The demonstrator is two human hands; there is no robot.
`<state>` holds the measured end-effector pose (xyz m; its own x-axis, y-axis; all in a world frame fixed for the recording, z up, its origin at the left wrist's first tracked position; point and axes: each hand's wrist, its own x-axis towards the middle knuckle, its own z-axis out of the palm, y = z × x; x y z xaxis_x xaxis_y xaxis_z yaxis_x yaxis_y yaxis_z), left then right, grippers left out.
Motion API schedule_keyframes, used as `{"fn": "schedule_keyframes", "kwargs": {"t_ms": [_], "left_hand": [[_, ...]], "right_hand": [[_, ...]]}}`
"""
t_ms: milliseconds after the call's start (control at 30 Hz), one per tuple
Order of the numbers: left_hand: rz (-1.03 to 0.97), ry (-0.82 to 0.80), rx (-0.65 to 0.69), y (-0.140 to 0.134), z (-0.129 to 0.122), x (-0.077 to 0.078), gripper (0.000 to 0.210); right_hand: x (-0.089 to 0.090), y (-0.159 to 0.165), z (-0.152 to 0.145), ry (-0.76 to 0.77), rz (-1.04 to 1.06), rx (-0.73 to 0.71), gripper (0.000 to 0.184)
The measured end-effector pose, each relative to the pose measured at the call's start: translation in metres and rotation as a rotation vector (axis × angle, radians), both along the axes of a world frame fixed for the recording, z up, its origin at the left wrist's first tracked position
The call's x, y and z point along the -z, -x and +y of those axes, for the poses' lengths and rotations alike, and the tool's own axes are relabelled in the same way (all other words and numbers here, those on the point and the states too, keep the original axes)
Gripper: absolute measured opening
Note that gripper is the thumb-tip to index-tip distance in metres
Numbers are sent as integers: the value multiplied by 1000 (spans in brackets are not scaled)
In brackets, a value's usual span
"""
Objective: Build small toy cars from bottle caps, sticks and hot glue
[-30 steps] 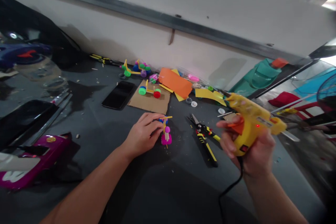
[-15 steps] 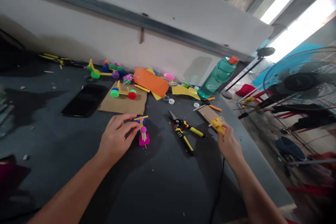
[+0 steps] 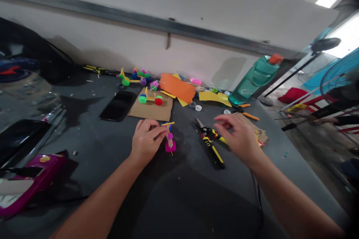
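Between its thumb and fingers, my left hand [image 3: 147, 138] pinches a small toy vehicle [image 3: 169, 145] with a magenta base, a purple piece, pale sticks and a yellow crossbar. My right hand [image 3: 239, 136] is raised over the table with fingers apart and nothing in it. Beyond its wrist lies a yellow tool like a glue gun [image 3: 261, 134], partly hidden, on a cardboard strip [image 3: 248, 121]. Snips with black and yellow handles [image 3: 212, 149] lie between my hands, nearer the right one.
Another toy vehicle [image 3: 150, 99] stands on a cardboard piece [image 3: 151, 112], beside a black phone [image 3: 117, 106]. Orange foam sheet [image 3: 177, 86], yellow strips, bottle caps and a teal bottle [image 3: 251, 80] line the back. A magenta power strip [image 3: 47, 179] sits left; a fan [image 3: 340, 76] stands right.
My right hand has let go of the yellow tool and moved left towards the snips. My left hand still holds the toy vehicle. The view has turned left.
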<state>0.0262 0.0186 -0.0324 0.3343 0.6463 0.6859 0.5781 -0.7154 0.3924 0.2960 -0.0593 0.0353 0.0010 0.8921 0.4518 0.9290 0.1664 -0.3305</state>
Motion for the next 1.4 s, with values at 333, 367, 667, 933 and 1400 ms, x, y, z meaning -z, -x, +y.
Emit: {"fn": "schedule_keyframes", "kwargs": {"t_ms": [333, 367, 667, 933, 1400], "left_hand": [[-46, 40, 14, -3, 2, 2, 8], [-54, 45, 19, -3, 2, 3, 8], [-98, 104, 49, -5, 5, 7, 7], [-236, 249, 9, 4, 2, -1, 33], [-83, 352, 170, -4, 7, 11, 40]], "right_hand": [[51, 80, 57, -75, 117, -433, 9], [53, 80, 58, -84, 116, -432, 10], [67, 86, 63, -122, 156, -405, 10], [64, 91, 62, -89, 202, -355, 10], [65, 92, 61, -91, 149, -371, 13]]}}
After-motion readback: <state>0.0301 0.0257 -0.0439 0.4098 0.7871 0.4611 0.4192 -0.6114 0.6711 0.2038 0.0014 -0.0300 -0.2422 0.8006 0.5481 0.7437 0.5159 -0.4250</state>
